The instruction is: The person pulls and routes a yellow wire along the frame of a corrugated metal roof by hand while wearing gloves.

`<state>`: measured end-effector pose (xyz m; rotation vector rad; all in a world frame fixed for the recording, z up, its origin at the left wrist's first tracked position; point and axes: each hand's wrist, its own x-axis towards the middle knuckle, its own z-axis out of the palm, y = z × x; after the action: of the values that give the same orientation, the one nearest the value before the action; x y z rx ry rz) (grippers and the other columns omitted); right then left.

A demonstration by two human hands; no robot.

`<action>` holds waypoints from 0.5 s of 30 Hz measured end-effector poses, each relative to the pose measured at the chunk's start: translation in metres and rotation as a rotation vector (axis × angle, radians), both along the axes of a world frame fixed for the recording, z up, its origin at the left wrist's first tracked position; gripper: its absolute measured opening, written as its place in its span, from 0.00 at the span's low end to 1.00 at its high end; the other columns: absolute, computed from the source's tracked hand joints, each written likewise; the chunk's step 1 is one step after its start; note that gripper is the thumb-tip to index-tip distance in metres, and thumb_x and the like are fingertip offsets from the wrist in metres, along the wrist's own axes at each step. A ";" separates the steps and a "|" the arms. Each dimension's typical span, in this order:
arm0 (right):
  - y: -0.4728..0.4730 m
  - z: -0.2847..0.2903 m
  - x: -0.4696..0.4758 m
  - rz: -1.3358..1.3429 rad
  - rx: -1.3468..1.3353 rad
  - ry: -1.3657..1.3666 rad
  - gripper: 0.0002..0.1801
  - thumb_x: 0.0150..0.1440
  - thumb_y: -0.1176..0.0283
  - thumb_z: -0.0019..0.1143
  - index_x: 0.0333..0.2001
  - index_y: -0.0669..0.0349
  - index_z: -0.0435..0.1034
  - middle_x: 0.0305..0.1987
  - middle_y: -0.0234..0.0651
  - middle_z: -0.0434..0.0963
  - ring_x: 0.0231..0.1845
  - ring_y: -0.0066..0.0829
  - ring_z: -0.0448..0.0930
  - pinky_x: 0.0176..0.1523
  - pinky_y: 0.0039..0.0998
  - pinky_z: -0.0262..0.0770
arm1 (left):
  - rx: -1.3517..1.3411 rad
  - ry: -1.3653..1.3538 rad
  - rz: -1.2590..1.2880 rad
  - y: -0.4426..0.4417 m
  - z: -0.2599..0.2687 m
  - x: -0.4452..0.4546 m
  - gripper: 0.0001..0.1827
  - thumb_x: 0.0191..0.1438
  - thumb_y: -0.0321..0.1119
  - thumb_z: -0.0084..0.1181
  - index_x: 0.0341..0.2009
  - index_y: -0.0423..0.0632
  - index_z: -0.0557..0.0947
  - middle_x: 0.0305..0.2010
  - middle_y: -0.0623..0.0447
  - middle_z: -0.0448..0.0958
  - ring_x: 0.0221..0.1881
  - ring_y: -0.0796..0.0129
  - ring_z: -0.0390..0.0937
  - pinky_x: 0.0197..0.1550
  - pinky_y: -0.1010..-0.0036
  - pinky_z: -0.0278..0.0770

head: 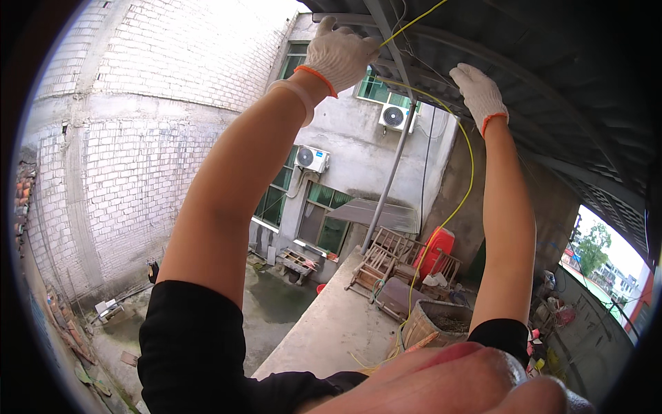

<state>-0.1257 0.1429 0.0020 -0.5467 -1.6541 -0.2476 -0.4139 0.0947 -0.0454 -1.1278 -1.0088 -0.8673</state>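
Note:
My left hand, in a white knitted glove with an orange cuff, is raised to the metal roof frame and closed around a yellow cable. The cable runs up past the hand along the roof. Below the hand, a yellow length loops down to the concrete ledge. My right hand, gloved the same way, is raised under the dark corrugated roof. A thin wire reaches its fingertips; whether they grip it cannot be told. Between my hands stands a slanting metal post.
Wooden chairs, a red plastic object and a wooden tub crowd the concrete ledge. Its edge drops to a lower yard. Air-conditioner units hang on the building opposite. A pale brick wall rises at left.

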 end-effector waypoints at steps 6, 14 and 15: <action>-0.038 0.019 -0.044 0.434 0.095 0.116 0.27 0.65 0.54 0.58 0.61 0.58 0.74 0.55 0.32 0.83 0.55 0.23 0.80 0.57 0.31 0.71 | -0.062 0.019 -0.022 0.015 -0.008 0.024 0.11 0.65 0.41 0.51 0.47 0.58 0.84 0.40 0.59 0.87 0.48 0.63 0.83 0.67 0.53 0.57; -0.010 0.056 -0.118 -0.027 0.873 0.313 0.18 0.69 0.64 0.44 0.52 0.61 0.77 0.45 0.51 0.84 0.48 0.53 0.84 0.54 0.45 0.80 | -0.202 0.111 -0.185 0.008 -0.010 0.048 0.12 0.64 0.38 0.50 0.46 0.59 0.86 0.45 0.59 0.85 0.50 0.64 0.82 0.61 0.61 0.72; -0.013 0.055 -0.117 -0.095 0.807 0.253 0.17 0.69 0.64 0.44 0.52 0.60 0.77 0.46 0.52 0.84 0.49 0.54 0.83 0.54 0.46 0.80 | -0.271 0.133 -0.205 0.003 -0.008 0.045 0.12 0.64 0.36 0.51 0.47 0.59 0.86 0.48 0.60 0.85 0.51 0.65 0.82 0.59 0.63 0.75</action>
<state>-0.2427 0.1300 0.0567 -0.0334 -1.1507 -0.8324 -0.3685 0.0973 -0.0530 -1.5199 -0.9294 -0.8207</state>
